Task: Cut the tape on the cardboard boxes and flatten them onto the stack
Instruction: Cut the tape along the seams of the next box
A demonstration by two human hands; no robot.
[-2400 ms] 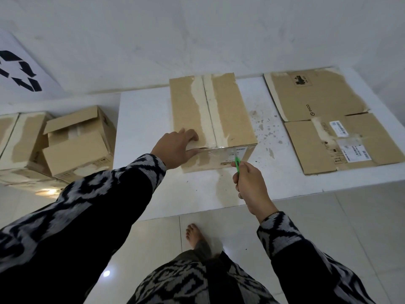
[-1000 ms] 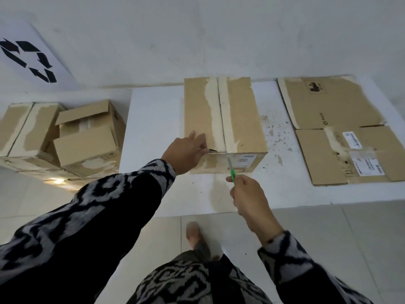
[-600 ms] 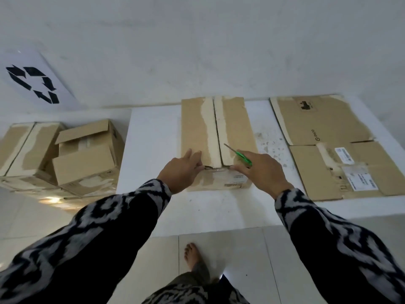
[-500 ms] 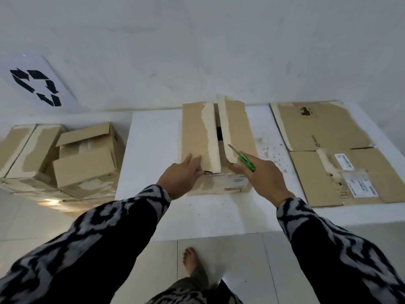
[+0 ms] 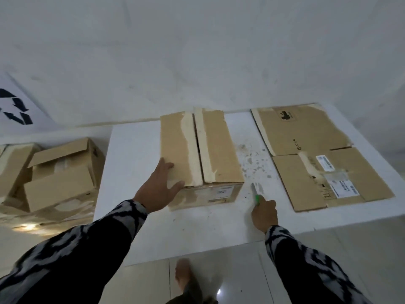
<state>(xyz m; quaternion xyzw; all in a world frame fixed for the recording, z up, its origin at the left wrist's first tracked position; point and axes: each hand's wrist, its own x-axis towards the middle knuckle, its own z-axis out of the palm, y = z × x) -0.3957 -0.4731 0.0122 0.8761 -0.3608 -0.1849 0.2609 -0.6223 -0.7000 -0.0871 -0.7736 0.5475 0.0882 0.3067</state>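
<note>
A brown cardboard box [image 5: 219, 154] stands on the white table [image 5: 135, 163], its two top flaps parted along the middle seam, with strips of pale tape on both. My left hand [image 5: 161, 187] rests with spread fingers on the box's near left corner. My right hand [image 5: 264, 212] is on the table to the right of the box and grips a green-handled cutter [image 5: 256, 193], whose blade points away from me. Flattened cardboard [image 5: 311, 154] lies on the right part of the table.
Left of the table, lower down, several cardboard boxes [image 5: 61, 176] sit piled, one with its flaps open. A sheet with a black recycling sign [image 5: 15, 108] hangs on the white wall. My bare foot [image 5: 184, 275] is on the tiled floor.
The taped seam was slit and the right flap lifted briefly. My right hand with the cutter has moved off the box top down to the table on its right. The flap lies flat again.
</note>
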